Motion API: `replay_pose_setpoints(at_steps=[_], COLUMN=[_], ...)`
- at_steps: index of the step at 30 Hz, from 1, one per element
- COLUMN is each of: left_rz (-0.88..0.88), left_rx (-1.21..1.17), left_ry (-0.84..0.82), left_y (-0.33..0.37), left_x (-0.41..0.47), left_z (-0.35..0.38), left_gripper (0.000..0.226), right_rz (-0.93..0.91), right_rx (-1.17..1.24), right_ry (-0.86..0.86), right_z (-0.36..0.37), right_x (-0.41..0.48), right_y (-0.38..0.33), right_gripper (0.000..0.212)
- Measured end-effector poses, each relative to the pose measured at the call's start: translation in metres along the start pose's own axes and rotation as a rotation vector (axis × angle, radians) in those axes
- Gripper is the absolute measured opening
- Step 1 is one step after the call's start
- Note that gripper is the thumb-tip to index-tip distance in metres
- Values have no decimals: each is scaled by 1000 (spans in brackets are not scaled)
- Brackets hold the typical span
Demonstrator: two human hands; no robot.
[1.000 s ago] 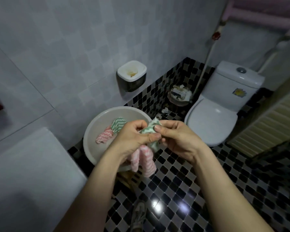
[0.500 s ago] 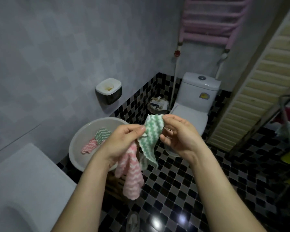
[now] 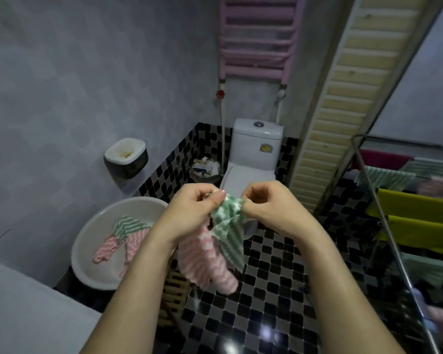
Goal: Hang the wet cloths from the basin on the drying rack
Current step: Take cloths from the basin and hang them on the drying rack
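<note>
In the middle of the frame the person held up two wet cloths. The left hand (image 3: pixel 189 213) and the right hand (image 3: pixel 264 208) both pinched the top edge of the green cloth (image 3: pixel 228 226), one corner in each, so both hands were closed on it. The pink cloth (image 3: pixel 205 261) hung below, gripped under the left hand and touching the green one. At the lower left of the frame stood the white basin (image 3: pixel 87 251) on the checkered floor (image 3: pixel 271 290), and inside it lay more cloths (image 3: pixel 123 238), green and pink, crumpled together. On the right edge of the frame was the drying rack (image 3: pixel 384 226), a metal frame, with yellow, green and red cloths already over its bars. A white toilet (image 3: pixel 256 154) stood behind the hands, near the center
</note>
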State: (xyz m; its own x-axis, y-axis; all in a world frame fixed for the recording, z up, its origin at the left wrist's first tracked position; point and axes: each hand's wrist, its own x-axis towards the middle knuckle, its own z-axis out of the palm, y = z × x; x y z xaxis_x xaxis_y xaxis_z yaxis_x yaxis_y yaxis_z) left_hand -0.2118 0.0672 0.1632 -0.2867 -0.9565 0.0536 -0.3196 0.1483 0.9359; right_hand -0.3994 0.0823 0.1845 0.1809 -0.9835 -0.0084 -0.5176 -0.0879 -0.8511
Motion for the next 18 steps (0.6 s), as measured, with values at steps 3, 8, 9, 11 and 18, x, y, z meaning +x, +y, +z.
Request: replay_pose_setpoints(at_steps=[3, 8, 9, 11, 18], left_rz=[89, 146, 126, 88, -28], left_rx=[192, 71, -18, -182, -511], left_ry=[37, -71, -111, -170, -283], left_y=[9, 20, 22, 24, 27], left_x=[-6, -21, -23, -25, -32], left_z=[1, -4, -7, -8, 14], left_gripper=[17, 24, 22, 21, 23], right_rz=[-24, 130, 186, 262, 277], right_rx=[-451, 197, 449, 773, 624], right_ry=[59, 189, 200, 175, 210], right_z=[3, 21, 24, 28, 12], right_x=[-12, -37, -42, -52, -104], right_y=[-10, -13, -12, -10, -10], right_gripper=[18, 15, 16, 21, 9])
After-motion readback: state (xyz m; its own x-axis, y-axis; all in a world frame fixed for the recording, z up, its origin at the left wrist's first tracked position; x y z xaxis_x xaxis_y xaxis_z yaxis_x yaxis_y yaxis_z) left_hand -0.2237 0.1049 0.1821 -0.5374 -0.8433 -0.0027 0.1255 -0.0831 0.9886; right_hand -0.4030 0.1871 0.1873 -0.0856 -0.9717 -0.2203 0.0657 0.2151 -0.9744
